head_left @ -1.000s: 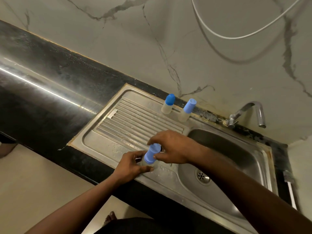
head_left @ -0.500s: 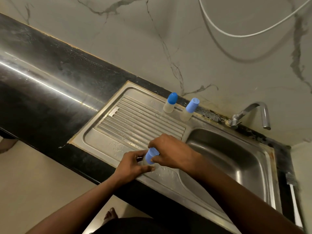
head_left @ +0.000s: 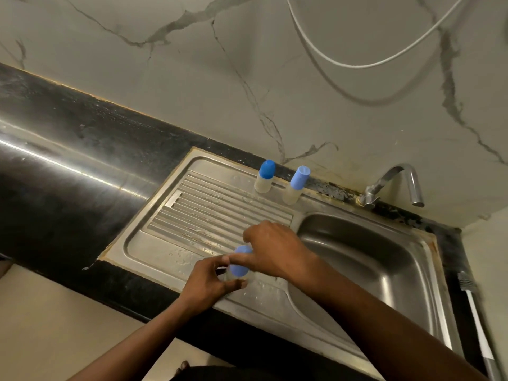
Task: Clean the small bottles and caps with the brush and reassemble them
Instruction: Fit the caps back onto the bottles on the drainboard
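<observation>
Blue cap [head_left: 239,261]: smooth, round-topped plastic at the mouth of the held bottle, tilted toward eleven o'clock. It is blurred, so how far it is seated cannot be told.
Held bottle [head_left: 232,278]: small, translucent and cylindrical, over the wet front strip of the drainboard.
Left hand [head_left: 211,284]: reaches in from seven o'clock, with thumb and fingers curled round the bottle's body.
Right hand [head_left: 275,251]: comes from four o'clock, its fingertips pinching the cap.
Dark-capped bottle [head_left: 264,177]: upright at twelve o'clock from the hands, on the sink's back ledge, with a domed cap and cloudy body.
Pale-capped bottle [head_left: 296,185]: just beside it at one o'clock, with a flat-topped cylindrical cap.
Drainboard [head_left: 209,213]: dull stainless steel with parallel pressed ribs and scattered droplets.
Basin [head_left: 384,270]: a deep steel bowl with rounded corners, at three o'clock from the hands.
Tap [head_left: 395,185]: a chrome tube bent in a hook over the basin's back edge.
Brush [head_left: 478,325]: a long white handle with a ribbed grey collar, lying on the counter right of the basin; its bristles cannot be made out.
Counter [head_left: 68,166]: polished black stone.
Wall [head_left: 192,92]: pale marble with grey veins.
</observation>
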A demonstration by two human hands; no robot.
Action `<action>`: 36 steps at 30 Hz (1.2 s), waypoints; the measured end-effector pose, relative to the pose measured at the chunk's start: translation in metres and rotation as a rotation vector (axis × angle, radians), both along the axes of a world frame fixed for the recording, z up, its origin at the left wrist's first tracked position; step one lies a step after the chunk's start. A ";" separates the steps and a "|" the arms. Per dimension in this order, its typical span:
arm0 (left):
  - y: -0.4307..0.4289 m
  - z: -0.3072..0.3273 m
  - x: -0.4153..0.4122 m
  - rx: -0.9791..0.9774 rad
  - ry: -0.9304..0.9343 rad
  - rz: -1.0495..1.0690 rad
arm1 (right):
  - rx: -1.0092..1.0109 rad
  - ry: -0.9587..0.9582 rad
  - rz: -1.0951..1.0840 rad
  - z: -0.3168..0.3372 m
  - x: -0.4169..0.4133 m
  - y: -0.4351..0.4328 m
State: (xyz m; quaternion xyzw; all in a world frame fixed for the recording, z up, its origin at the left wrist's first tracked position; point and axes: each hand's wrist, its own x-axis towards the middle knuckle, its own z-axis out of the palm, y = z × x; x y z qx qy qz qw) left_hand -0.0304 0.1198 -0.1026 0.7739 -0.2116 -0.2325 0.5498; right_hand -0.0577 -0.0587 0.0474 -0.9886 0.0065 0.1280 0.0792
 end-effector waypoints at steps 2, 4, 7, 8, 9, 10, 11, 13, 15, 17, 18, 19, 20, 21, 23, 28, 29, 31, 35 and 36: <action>-0.006 0.004 0.015 0.010 -0.018 0.063 | 0.063 -0.142 -0.109 0.005 0.002 -0.016; -0.015 0.010 0.037 0.007 -0.039 0.112 | 0.125 -0.239 -0.204 0.011 0.003 -0.032; -0.033 0.024 0.080 -0.019 -0.087 0.167 | 0.209 -0.282 -0.290 0.013 0.001 -0.052; -0.038 0.028 0.095 -0.014 -0.112 0.179 | 0.224 -0.276 -0.310 0.012 0.000 -0.057; -0.045 0.033 0.111 -0.001 -0.132 0.181 | 0.235 -0.270 -0.331 0.010 -0.001 -0.063; -0.051 0.035 0.125 0.014 -0.147 0.186 | 0.248 -0.264 -0.346 0.008 -0.003 -0.068; -0.058 0.036 0.141 0.030 -0.152 0.191 | 0.267 -0.259 -0.364 0.005 -0.005 -0.073; -0.070 0.035 0.168 0.048 -0.135 0.215 | 0.294 -0.255 -0.377 0.002 -0.008 -0.078; -0.083 0.033 0.192 0.070 -0.120 0.216 | 0.302 -0.262 -0.387 -0.002 -0.009 -0.085; -0.096 0.030 0.210 0.096 -0.113 0.211 | 0.310 -0.260 -0.407 -0.008 -0.008 -0.091; -0.102 0.030 0.216 0.099 -0.110 0.210 | 0.317 -0.259 -0.420 -0.009 -0.007 -0.094; -0.109 0.028 0.223 0.106 -0.100 0.208 | 0.328 -0.259 -0.438 -0.012 -0.005 -0.098; -0.114 0.026 0.228 0.110 -0.095 0.208 | 0.337 -0.258 -0.454 -0.014 -0.004 -0.102; -0.120 0.024 0.233 0.119 -0.087 0.210 | 0.346 -0.257 -0.470 -0.016 -0.002 -0.106; -0.128 0.018 0.242 0.131 -0.072 0.221 | 0.352 -0.256 -0.493 -0.020 -0.001 -0.111; -0.140 0.008 0.262 0.150 -0.053 0.242 | 0.367 -0.234 -0.530 -0.030 0.001 -0.120; -0.141 0.009 0.264 0.157 -0.050 0.245 | 0.369 -0.233 -0.538 -0.032 0.001 -0.121; -0.144 0.007 0.269 0.166 -0.048 0.245 | 0.372 -0.231 -0.544 -0.035 0.003 -0.122; -0.145 0.003 0.274 0.206 -0.030 0.239 | 0.383 -0.232 -0.548 -0.038 0.005 -0.122; -0.146 0.001 0.275 0.204 -0.028 0.237 | 0.389 -0.229 -0.547 -0.037 0.005 -0.121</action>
